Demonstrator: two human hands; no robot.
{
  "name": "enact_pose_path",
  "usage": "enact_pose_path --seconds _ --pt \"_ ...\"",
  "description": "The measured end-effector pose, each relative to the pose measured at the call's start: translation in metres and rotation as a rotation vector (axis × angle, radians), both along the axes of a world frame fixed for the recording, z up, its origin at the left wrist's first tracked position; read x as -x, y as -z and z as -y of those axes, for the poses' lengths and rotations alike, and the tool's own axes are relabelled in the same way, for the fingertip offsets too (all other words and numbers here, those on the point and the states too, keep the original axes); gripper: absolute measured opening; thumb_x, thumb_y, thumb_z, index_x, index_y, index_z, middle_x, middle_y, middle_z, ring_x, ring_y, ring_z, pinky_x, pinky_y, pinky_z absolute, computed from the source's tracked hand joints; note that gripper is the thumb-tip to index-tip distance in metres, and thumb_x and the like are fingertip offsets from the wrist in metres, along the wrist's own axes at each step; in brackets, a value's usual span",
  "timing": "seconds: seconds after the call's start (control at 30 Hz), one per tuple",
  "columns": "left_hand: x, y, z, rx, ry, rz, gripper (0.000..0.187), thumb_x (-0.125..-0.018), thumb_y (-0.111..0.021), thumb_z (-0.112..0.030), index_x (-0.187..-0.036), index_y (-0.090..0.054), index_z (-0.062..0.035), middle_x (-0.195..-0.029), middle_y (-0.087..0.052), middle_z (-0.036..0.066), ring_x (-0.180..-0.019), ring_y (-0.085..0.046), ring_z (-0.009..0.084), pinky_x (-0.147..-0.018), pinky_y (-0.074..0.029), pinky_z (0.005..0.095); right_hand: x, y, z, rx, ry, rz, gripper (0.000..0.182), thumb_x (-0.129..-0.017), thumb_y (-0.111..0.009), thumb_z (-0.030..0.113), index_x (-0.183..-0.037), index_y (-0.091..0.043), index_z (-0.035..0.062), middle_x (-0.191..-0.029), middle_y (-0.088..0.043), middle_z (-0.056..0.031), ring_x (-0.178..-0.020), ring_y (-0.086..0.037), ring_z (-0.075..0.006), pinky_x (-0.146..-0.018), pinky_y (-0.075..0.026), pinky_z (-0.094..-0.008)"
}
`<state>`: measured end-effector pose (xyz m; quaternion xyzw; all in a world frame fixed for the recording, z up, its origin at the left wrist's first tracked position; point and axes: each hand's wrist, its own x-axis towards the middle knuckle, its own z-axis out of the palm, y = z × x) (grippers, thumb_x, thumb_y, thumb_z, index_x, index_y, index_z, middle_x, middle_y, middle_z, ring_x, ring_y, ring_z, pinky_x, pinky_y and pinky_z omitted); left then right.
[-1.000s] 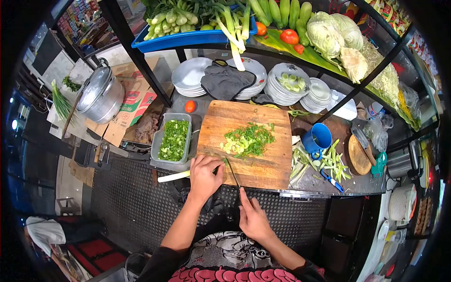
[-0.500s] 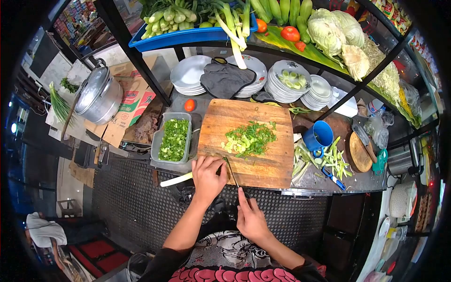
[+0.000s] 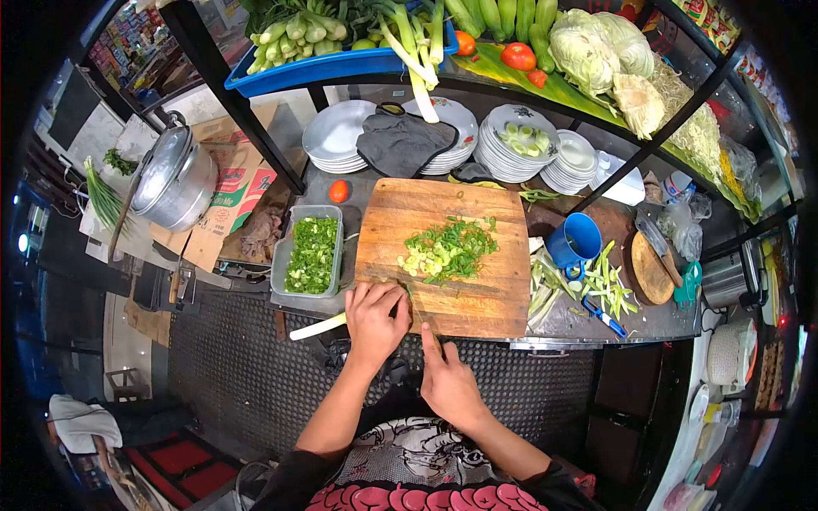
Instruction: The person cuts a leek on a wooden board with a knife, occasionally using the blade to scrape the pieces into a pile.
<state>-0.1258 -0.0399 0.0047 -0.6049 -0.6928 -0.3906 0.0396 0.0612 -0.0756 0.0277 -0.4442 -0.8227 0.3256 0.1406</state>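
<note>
A leek (image 3: 318, 327) lies across the lower left corner of the wooden cutting board (image 3: 486, 311), its white end sticking out past the edge. My left hand (image 3: 376, 317) is closed over the leek with bent fingers. Beside those fingertips is the thin blade of a knife (image 3: 416, 312), whose handle my right hand (image 3: 449, 381) grips. Chopped green and pale slices (image 3: 449, 249) are heaped in the middle of the board. To its left stands a clear plastic container (image 3: 279, 266) holding chopped greens (image 3: 313, 254).
A tomato (image 3: 339, 191) sits behind the container. Stacked plates (image 3: 339, 136) line the back under a shelf with a blue tray (image 3: 332, 69) and cabbages (image 3: 584, 58). On the right are a blue mug (image 3: 573, 239), a peeler (image 3: 604, 317), leek trimmings and another knife (image 3: 657, 241) on a round wooden block (image 3: 651, 285).
My right hand and the knife have moved slightly left, closer to my left hand. The left hand stays on the leek. The whole view has shifted a little.
</note>
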Motion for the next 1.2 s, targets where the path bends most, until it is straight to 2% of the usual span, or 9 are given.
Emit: enact_pose_path --seconds 0.13,0.27,0.4,0.5,0.73,0.83,0.93,1.03,1.2 --pt "-0.001 0.0 -0.001 -0.02 -0.004 0.003 0.007 -0.083 -0.08 -0.01 -0.089 -0.079 -0.0067 -0.096 -0.075 0.002 -0.091 -0.063 0.0238 -0.083 -0.044 0.039 -0.029 0.005 0.023 -0.077 -0.016 -0.027 0.078 -0.09 -0.063 0.002 -0.163 -0.035 0.0046 -0.1 -0.057 -0.0242 -0.07 -0.065 -0.044 -0.063 -0.06 -0.0497" --pt "0.0 0.004 0.001 -0.037 -0.006 0.018 0.007 -0.084 -0.08 -0.011 -0.089 -0.079 -0.0061 -0.096 -0.076 0.003 -0.09 -0.064 0.0238 -0.084 -0.044 0.0393 -0.059 -0.004 0.038 0.015 0.012 -0.135 0.069 -0.093 -0.061 -0.002 -0.16 -0.043 0.0033 -0.097 -0.058 -0.0229 -0.068 -0.063 -0.0415 -0.062 -0.057 -0.0481" --pt "-0.001 0.007 0.001 -0.077 -0.009 0.027 0.007 -0.083 -0.08 -0.01 -0.089 -0.079 -0.0059 -0.096 -0.077 0.003 -0.091 -0.064 0.0239 -0.085 -0.045 0.0398 -0.05 -0.006 0.025 0.006 0.038 -0.199 0.072 -0.093 -0.061 -0.001 -0.162 -0.041 0.0058 -0.099 -0.058 -0.0223 -0.074 -0.065 -0.044 -0.067 -0.058 -0.0499" --pt "0.0 0.006 0.002 -0.089 0.015 0.015 0.009 -0.082 -0.079 -0.008 -0.09 -0.079 -0.0053 -0.096 -0.078 0.004 -0.091 -0.065 0.0245 -0.086 -0.047 0.0398 -0.033 -0.001 0.016 0.022 0.054 -0.158 0.068 -0.096 -0.059 -0.002 -0.161 -0.043 0.0064 -0.091 -0.056 -0.0218 -0.072 -0.062 -0.0411 -0.067 -0.054 -0.0481" --pt "0.002 0.001 0.006 -0.052 0.043 0.051 0.011 -0.08 -0.079 -0.003 -0.091 -0.079 -0.0032 -0.099 -0.079 0.007 -0.092 -0.067 0.0269 -0.089 -0.049 0.0398 -0.024 0.003 0.017 0.064 0.055 -0.164 0.068 -0.097 -0.058 0.001 -0.163 -0.041 0.0082 -0.095 -0.056 -0.0223 -0.075 -0.063 -0.0427 -0.07 -0.056 -0.0498" --pt "0.002 0.003 0.006 -0.054 0.037 0.054 0.011 -0.081 -0.079 -0.003 -0.092 -0.079 -0.0038 -0.101 -0.078 0.007 -0.093 -0.067 0.0271 -0.088 -0.049 0.0398 -0.029 0.01 0.019 0.051 0.021 -0.15 0.075 -0.095 -0.06 0.003 -0.165 -0.034 0.0103 -0.1 -0.058 -0.0222 -0.075 -0.066 -0.0448 -0.068 -0.059 -0.0536" --pt "0.001 0.005 0.005 -0.051 0.024 0.034 0.011 -0.082 -0.079 -0.003 -0.093 -0.079 -0.0043 -0.101 -0.077 0.007 -0.093 -0.066 0.0274 -0.088 -0.048 0.0399 -0.03 0.01 0.019 0.041 0.014 -0.129 0.075 -0.096 -0.06 0.005 -0.165 -0.034 0.0103 -0.101 -0.058 -0.0228 -0.075 -0.066 -0.045 -0.068 -0.059 -0.0535" --pt "0.001 0.006 0.005 -0.044 0.009 0.036 0.011 -0.082 -0.08 -0.004 -0.093 -0.08 -0.0046 -0.101 -0.076 0.006 -0.093 -0.066 0.0276 -0.087 -0.048 0.0398 -0.027 0.002 0.02 0.08 0.046 -0.159 0.067 -0.099 -0.058 0.004 -0.163 -0.04 0.0098 -0.098 -0.056 -0.0233 -0.074 -0.063 -0.0452 -0.07 -0.056 -0.0533" --pt "-0.002 0.003 0.004 -0.006 -0.016 0.035 0.01 -0.082 -0.078 -0.004 -0.092 -0.08 -0.0047 -0.098 -0.075 0.006 -0.092 -0.065 0.0274 -0.087 -0.046 0.0398 -0.023 0.004 0.017 0.069 0.022 -0.089 0.07 -0.099 -0.059 0.006 -0.165 -0.035 0.0114 -0.1 -0.057 -0.0246 -0.076 -0.064 -0.0473 -0.07 -0.057 -0.0556"
